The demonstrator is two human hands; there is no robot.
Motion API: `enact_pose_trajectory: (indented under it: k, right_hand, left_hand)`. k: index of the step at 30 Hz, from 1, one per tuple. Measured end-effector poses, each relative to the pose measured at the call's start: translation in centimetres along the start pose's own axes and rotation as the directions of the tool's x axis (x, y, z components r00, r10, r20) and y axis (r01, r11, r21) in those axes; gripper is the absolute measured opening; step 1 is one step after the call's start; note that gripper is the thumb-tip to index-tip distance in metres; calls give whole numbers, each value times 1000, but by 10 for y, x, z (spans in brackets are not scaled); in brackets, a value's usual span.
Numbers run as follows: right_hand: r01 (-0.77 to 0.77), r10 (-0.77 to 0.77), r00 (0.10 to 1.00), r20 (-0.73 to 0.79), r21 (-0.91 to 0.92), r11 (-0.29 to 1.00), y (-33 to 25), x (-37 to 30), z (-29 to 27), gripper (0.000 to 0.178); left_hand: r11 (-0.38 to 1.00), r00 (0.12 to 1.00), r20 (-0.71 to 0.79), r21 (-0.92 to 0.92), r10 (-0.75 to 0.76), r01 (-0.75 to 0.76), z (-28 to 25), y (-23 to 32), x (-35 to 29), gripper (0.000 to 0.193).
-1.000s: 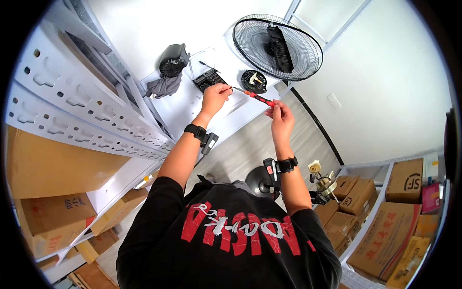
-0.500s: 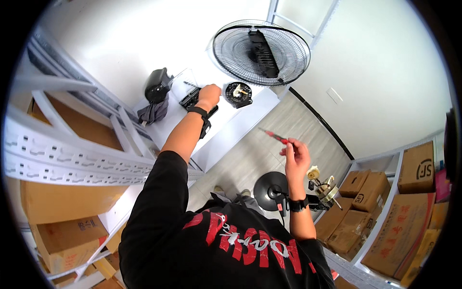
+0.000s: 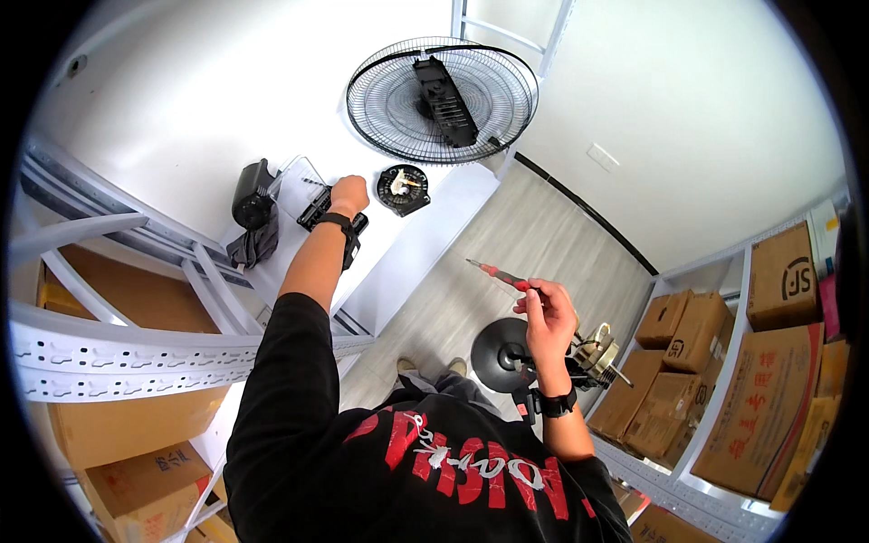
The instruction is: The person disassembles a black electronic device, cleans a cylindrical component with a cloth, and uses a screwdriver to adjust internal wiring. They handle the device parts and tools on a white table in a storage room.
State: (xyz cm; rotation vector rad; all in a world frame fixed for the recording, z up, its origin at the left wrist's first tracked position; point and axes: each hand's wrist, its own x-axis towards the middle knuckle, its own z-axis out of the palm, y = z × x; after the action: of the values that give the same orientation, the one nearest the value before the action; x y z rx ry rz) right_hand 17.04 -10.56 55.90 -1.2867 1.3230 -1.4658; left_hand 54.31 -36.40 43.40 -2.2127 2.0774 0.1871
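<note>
My left hand (image 3: pixel 349 195) is closed in a fist over a black case (image 3: pixel 311 215) on the white table; what its fingers hold, if anything, is hidden. Part of the case lies under that hand and wrist. Just right of it sits a round black slotted cover (image 3: pixel 404 201) with a pale piece on it. In my right hand (image 3: pixel 550 317), held above the floor, is a red and black screwdriver (image 3: pixel 501 275), its tip pointing up and left. Below that hand stand a round black fan base (image 3: pixel 496 355) and an exposed fan motor (image 3: pixel 597 353) with a shaft.
A wire fan guard (image 3: pixel 380 118) with a long black panel (image 3: pixel 445 104) on it lies at the table's far end. A black housing (image 3: pixel 253 195) and grey cloth (image 3: pixel 253 246) are at the left. Metal shelves with cardboard boxes (image 3: pixel 670 398) flank both sides.
The whole view has shifted, so the table and its things appear farther left. My left hand stays over the case, and the right still holds the screwdriver.
</note>
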Motion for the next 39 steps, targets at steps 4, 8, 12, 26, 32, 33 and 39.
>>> enact_pose_trajectory:
  k: [4, 8, 12, 26, 32, 33, 39]
  right_hand:
    - [3, -3, 1000, 17, 12, 1000, -3, 1, 0, 12]
    - [9, -10, 999, 35, 44, 999, -1, 1, -1, 13]
    - [15, -17, 999, 32, 68, 998, 0, 2, -2, 13]
    - [31, -61, 956, 289, 107, 994, -1, 7, 46, 13]
    - [-112, 48, 897, 440, 121, 986, 28, -5, 83, 15]
    - [-103, 44, 884, 466, 103, 989, 29, -7, 88, 15]
    - [-39, 250, 648, 719, -297, 954, 33, -7, 118, 17]
  left_hand:
    - [999, 998, -56, -46, 15, -17, 4, -4, -2, 18]
    - [999, 996, -88, -39, 14, -17, 8, -15, 0, 16]
    - [988, 980, -196, -136, 40, -67, -4, -16, -7, 18]
    - [398, 795, -292, -742, 532, -539, -68, 62, -216, 30]
    - [548, 920, -203, -752, 336, -366, -21, 32, -272, 15]
    - [571, 930, -210, -742, 300, -352, -15, 26, -279, 14]
    - [715, 910, -392, -598, 134, -363, -1, -9, -299, 13]
